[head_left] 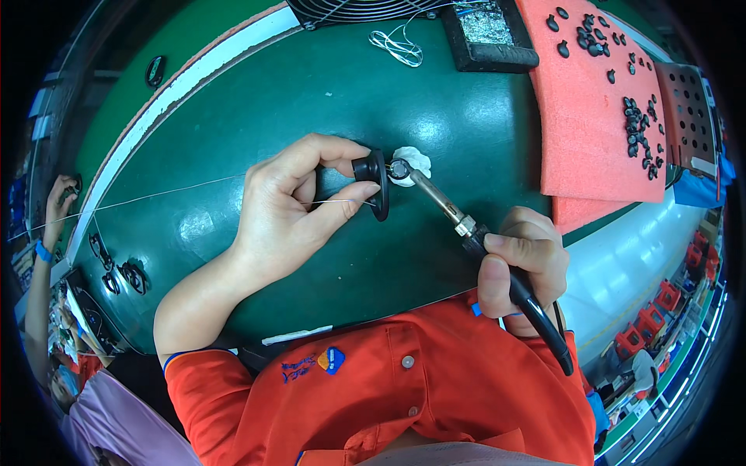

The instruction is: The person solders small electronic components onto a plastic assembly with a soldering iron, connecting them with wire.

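Note:
My left hand (291, 194) pinches a black round plastic housing (380, 185) on edge between thumb and fingers. A thin solder wire (155, 192) runs from the left through the same hand and ends near the housing. My right hand (528, 264) grips a soldering iron (474, 237) by its black handle. The iron's metal tip meets a small round black part (399, 168) beside the housing, with short fine wires between the two. Behind that part lies a crumpled white pad (420, 161) on the green table. The exact contact at the tip is too small to tell.
A pink foam sheet (583, 132) at the right carries many small black parts (637, 132). A black solder tray (489, 35), thin white wires (398, 48) and a fan grille (357, 9) are at the back. Black cables (128, 276) lie left, near another person's hand (61, 200).

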`<state>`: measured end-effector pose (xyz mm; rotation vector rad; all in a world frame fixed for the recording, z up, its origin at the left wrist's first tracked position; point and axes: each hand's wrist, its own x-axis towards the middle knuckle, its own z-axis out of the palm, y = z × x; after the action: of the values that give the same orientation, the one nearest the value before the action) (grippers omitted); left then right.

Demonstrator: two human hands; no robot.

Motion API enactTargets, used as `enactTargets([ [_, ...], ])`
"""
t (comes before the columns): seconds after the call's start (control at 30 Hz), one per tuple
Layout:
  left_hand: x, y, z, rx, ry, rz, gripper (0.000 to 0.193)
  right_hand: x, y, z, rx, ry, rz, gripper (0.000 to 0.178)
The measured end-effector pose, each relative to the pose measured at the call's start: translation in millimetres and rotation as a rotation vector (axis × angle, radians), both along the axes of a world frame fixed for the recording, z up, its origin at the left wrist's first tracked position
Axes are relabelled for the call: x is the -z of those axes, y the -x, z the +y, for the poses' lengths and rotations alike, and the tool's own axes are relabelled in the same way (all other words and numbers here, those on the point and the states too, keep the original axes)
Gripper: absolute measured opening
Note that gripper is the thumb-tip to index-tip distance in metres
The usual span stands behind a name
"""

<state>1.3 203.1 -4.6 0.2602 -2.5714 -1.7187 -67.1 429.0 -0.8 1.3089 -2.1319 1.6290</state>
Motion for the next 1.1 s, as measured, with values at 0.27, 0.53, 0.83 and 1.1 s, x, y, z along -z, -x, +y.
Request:
enactTargets([
  [0.27, 0.5, -0.4, 0.6, -0.006, 0.001, 0.000, 0.030, 1.4, -1.4, 3.1, -0.009, 0.027, -0.006, 0.012],
  [0.53, 0.8, -0.8, 0.3, 0.001, -0.012, 0.018, 0.029, 2.9, -1.9, 3.2, -0.010, 0.032, -0.011, 0.011],
  [0.83, 0.6, -0.9, 0.7, 0.022, -0.021, 0.017, 0.029, 2.5, -1.0, 4.3, -0.046, 0.024, -0.004, 0.011],
  [1.1, 0.3, -1.2, 0.7, 0.007, -0.010, 0.016, 0.028, 2.3, 0.5, 2.3, -0.065, 0.025, 0.002, 0.011],
])
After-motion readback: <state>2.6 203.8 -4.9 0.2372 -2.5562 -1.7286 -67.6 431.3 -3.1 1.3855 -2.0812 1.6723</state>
